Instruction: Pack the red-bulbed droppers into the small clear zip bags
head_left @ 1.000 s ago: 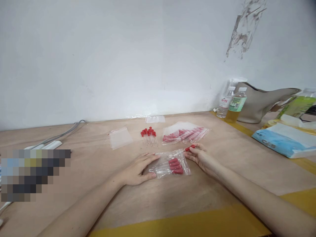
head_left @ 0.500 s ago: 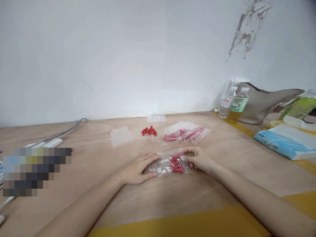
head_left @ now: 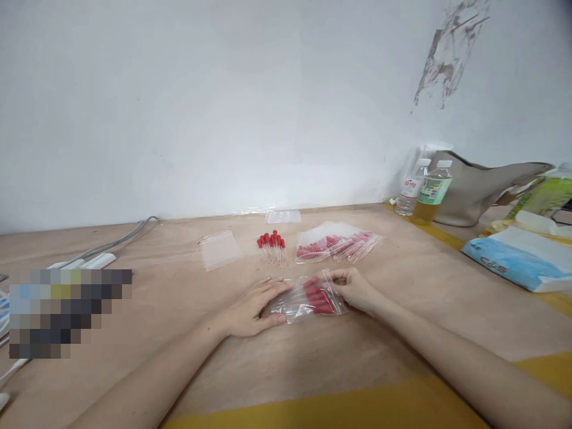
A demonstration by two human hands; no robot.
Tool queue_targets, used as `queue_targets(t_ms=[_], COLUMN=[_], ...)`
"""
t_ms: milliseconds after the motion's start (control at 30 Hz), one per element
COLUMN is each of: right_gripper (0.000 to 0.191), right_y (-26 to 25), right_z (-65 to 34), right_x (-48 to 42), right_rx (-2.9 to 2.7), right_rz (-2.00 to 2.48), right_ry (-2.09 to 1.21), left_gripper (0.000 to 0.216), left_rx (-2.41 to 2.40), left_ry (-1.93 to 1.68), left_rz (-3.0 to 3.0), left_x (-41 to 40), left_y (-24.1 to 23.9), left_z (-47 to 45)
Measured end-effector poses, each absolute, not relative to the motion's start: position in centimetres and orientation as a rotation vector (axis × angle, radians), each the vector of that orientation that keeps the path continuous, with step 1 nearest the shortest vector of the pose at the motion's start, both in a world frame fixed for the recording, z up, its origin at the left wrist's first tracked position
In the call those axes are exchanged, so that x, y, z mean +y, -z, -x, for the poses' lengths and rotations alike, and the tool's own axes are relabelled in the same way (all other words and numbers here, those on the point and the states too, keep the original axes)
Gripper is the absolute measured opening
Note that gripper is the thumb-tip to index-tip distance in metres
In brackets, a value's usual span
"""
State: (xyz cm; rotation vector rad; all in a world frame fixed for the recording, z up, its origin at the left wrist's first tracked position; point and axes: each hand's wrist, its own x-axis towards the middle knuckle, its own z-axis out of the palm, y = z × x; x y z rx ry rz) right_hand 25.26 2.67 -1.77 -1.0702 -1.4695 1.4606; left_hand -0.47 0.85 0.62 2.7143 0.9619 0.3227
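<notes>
A clear zip bag (head_left: 291, 299) lies flat on the table in front of me, with several red-bulbed droppers (head_left: 318, 298) inside, bulbs toward the right. My left hand (head_left: 255, 307) rests on the bag's left end, thumb and fingers spread. At the opposite end, my right hand (head_left: 353, 288) pinches the bag's zip edge between thumb and fingers; its fingertips are partly hidden. Beyond the bag is a loose group of red-bulbed droppers (head_left: 272, 243), tips toward me. To its right, filled zip bags (head_left: 337, 240) overlap in a fan.
Flat bags (head_left: 220, 250) lie at the left, and more bags (head_left: 283, 217) lie by the wall. Two bottles (head_left: 431, 193), a grey container (head_left: 462, 193) and a blue tissue pack (head_left: 503, 265) stand on the right. A grey cable (head_left: 118, 241) runs along the left.
Both hands stay at the bag's two ends. The droppers inside have shifted slightly and more of the bag's zip edge shows beside my right fingers.
</notes>
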Motion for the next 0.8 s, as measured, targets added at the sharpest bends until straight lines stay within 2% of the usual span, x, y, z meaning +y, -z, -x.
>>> queue_targets(t_ms=[200, 367, 467, 567, 667, 800], right_gripper=[0.024, 0.026, 0.025, 0.023, 0.014, 0.005], right_y=[1.5, 1.4, 1.0, -0.3, -2.3, -4.7], right_z=[-26.0, -25.4, -25.5, -26.7, -28.2, -27.8], right_x=[3.3, 3.0, 2.4, 2.1, 2.9, 5.6], right_rx=[-1.312, -1.481, -1.392, -1.264, -1.118, -0.900], right_rz=[1.390, 1.148, 1.074, 0.989, 0.951, 0.927], right_ry=[-1.282, -1.474, -1.560, -1.647, -1.577, -1.313], left_gripper=[0.047, 0.046, 0.046, 0.040, 0.038, 0.041], left_rx=[0.928, 0.889, 0.921, 1.196, 1.715, 2.195], left_ry=[-0.284, -0.299, -0.410, -0.659, -0.875, -0.806], left_rz=[-2.732, -2.735, -2.697, -2.664, -2.578, -2.440], left_x=[0.9, 0.7, 0.8, 1.7, 3.8, 6.7], left_y=[-0.6, -0.8, -0.6, -0.1, 0.6, 1.0], left_z=[0.4, 0.3, 0.2, 0.9, 2.8, 6.5])
